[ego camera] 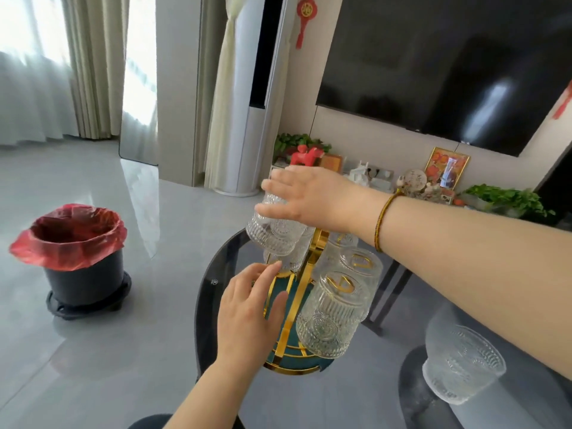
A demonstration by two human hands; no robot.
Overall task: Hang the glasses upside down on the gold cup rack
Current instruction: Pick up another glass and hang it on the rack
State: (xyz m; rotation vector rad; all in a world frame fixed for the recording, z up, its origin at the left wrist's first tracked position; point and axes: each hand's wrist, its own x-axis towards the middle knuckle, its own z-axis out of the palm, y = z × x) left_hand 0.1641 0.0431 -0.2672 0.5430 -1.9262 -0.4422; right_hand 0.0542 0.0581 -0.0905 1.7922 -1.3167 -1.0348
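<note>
The gold cup rack [297, 300] with a teal base stands on the dark glass table [205, 308]. Several ribbed clear glasses hang on it upside down, one at the front right [331, 320] and one behind it [356, 267]. My right hand [309, 196] holds another ribbed glass [272, 233] upside down and tilted at the rack's upper left. My left hand [250, 308] rests open on the rack's left side, fingers spread near the gold frame. One more glass [461, 363] stands upright on the table at the lower right.
A black bin with a red liner [77, 243] stands on the grey floor to the left. Behind the table are a white standing unit [244, 125], a low shelf with plants and ornaments [402, 178], and a wall television [448, 66].
</note>
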